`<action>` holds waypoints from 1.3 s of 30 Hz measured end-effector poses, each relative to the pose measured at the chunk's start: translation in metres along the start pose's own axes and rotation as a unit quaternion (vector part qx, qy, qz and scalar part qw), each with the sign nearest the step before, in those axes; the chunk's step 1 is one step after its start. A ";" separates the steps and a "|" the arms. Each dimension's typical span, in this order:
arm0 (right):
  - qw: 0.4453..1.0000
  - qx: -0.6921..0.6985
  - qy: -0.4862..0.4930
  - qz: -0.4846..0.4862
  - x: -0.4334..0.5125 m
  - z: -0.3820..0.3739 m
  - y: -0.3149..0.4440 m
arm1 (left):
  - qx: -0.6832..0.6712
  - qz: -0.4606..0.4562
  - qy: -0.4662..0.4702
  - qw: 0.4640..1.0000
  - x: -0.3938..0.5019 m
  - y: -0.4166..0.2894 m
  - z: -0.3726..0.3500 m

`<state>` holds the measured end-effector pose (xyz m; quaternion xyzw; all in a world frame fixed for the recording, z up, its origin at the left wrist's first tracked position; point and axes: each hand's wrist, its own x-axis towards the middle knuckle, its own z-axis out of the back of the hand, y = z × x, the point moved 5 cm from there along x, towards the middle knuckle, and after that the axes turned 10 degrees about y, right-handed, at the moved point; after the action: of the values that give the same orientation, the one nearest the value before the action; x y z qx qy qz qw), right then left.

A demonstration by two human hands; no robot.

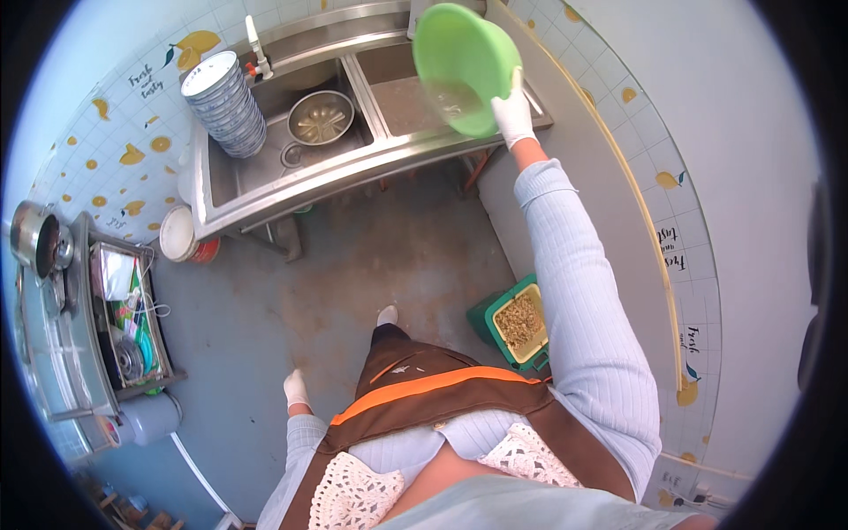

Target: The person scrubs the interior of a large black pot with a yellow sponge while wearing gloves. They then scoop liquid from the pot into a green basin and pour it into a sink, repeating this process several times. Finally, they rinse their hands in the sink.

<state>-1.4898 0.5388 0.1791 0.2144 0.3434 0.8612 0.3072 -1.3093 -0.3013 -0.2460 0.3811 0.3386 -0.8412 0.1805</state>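
My right hand [514, 118], in a white glove, grips the rim of a light green plastic basin [493, 63]. The basin is tilted on its side above the right bowl of a stainless steel sink [397, 99], with its mouth turned to the left. Something pale and blurred shows at its lower inner side; I cannot tell what. Down at my left side hangs my left hand [296, 389], also gloved, away from the sink with no object seen in it. In the left bowl stand a tall leaning stack of patterned bowls [228, 109] and a round metal basin [321, 118] holding several metal spoons.
A white tap [257, 50] rises behind the stacked bowls. On the floor are a lidded bucket [177, 233] by the sink's left end and a green bin [490, 318] near my right side, filled with brownish scraps. A metal shelf rack [86, 318] with pots stands left.
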 end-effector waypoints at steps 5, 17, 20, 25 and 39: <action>0.968 -0.236 0.025 0.085 0.006 -0.014 0.036 | -0.127 -0.047 0.030 0.990 0.040 -0.117 0.015; 0.926 0.247 -0.250 -0.137 -0.243 0.145 -0.150 | 0.284 -0.140 0.156 0.936 0.098 -0.175 -0.067; 0.734 0.546 -0.335 -0.224 -0.435 0.161 -0.230 | 0.349 -0.208 0.180 0.896 0.101 -0.194 -0.096; 0.468 0.662 -0.551 -0.198 -0.798 0.155 -0.279 | 0.489 -0.312 0.165 0.798 0.094 -0.232 -0.163; 0.248 0.462 -0.851 -0.027 -1.332 0.192 -0.204 | 0.694 -0.400 0.309 0.513 -0.174 -0.198 -0.417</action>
<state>-0.3429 -0.1568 -0.0502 0.9189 0.2273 -0.1353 0.2925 -1.0918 0.1413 -0.2285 0.4447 -0.2023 -0.6208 -0.6131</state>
